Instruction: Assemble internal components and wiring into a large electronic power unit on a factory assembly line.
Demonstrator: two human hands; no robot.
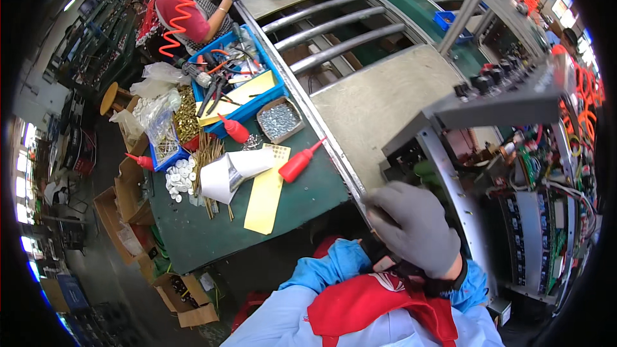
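My right hand (414, 228), in a grey glove, is at the lower middle, between the conveyor's metal edge and an open machine chassis (450, 199). Its fingers are bent and held together; whatever they may hold is hidden. From the left, my left forearm in a blue sleeve (331, 266) crosses in front of my body. The left hand disappears behind the right one, so its fingers do not show. Control knobs (491, 77) line the chassis top, and circuit boards with wiring (533, 173) fill its side.
On the green table (193, 231) lie red squeeze bottles (297, 164), a yellow sticker sheet (267, 193), white discs (181, 178), a screw box (279, 121) and a blue tool bin (273, 67). Metal rollers (347, 48) lie beyond. A co-worker (193, 13) works at far left.
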